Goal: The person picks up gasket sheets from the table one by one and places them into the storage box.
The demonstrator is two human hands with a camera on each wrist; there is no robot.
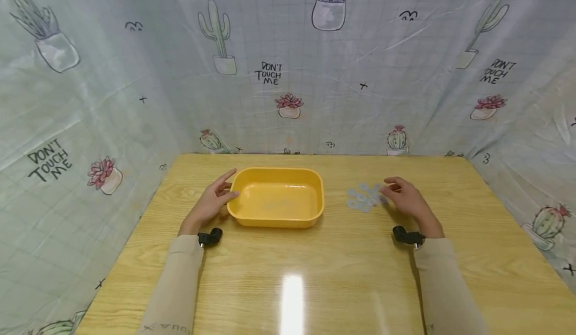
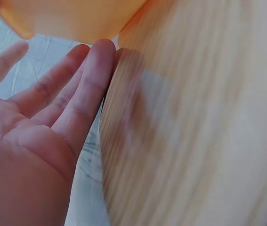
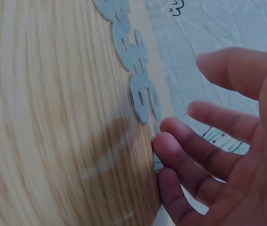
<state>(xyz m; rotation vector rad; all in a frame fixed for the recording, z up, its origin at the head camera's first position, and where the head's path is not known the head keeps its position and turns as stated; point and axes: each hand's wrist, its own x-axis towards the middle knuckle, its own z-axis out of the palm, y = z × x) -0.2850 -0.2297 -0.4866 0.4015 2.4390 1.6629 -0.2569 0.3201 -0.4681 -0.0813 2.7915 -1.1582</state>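
On the wooden table stands a yellow plastic tray (image 1: pixel 277 223), rectangular with rounded corners. My left hand (image 1: pixel 213 200) holds its left end, thumb over the rim and the other fingers outside. In the left wrist view, the fingers (image 2: pixel 79 103) reach up to the outer wall of the tray (image 2: pixel 76 19). Right of the tray lie several flat grey washers (image 1: pixel 361 198), close together and partly overlapping. My right hand (image 1: pixel 407 202) is at the right edge of this group, fingers spread and loosely bent. In the right wrist view its fingertips are just beyond the nearest washer (image 3: pixel 139 99).
The table (image 1: pixel 342 265) is light wood, with a bright reflection near the front. A pale curtain (image 1: pixel 288 50) printed with potted cacti hangs behind it and along both sides. Small black cameras (image 1: pixel 210 236) sit at both wrists.
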